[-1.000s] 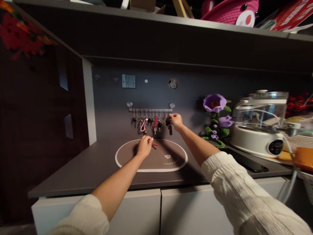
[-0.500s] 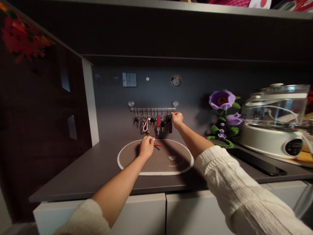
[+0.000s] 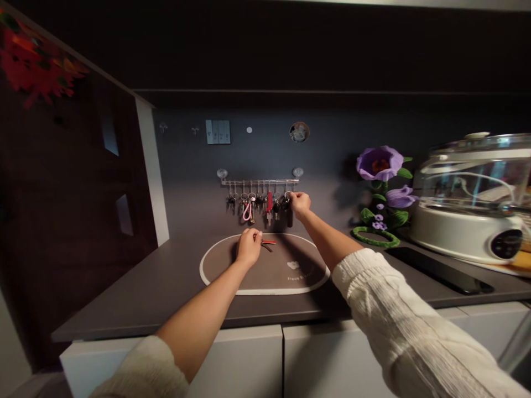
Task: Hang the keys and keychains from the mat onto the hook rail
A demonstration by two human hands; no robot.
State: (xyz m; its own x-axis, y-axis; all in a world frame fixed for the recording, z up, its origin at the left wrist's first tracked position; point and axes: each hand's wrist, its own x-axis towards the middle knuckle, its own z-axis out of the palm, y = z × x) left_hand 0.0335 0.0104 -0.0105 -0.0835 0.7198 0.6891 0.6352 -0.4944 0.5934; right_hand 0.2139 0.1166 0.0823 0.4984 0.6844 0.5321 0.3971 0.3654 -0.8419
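A clear key rack [image 3: 260,182] is fixed to the dark wall by two suction cups, and several bunches of keys hang from its hooks. At its right end my right hand [image 3: 300,204] is closed in a pinch on a key ring [image 3: 288,194]. A long dark fob [image 3: 290,218] dangles beside those fingers. Lower down, over the oval mat, my left hand [image 3: 249,246] is closed around slim pieces, one red [image 3: 269,242] and one dark, whose ends stick out to the right. The rest of them is hidden by the fingers. A pink loop [image 3: 247,210] and a red holder [image 3: 269,203] hang mid-rack.
The brown oval mat [image 3: 215,276] with a pale rim lies on the dark counter [image 3: 136,298]. To the right are a purple knitted flower [image 3: 380,163], a black phone [image 3: 442,270] and a white appliance with a clear top [image 3: 460,226]. A shelf overhangs everything.
My right hand has come slightly down from the rack's bar, and the key ring shows more clearly beside its fingers. My left hand stays over the mat. The view has tilted a little.
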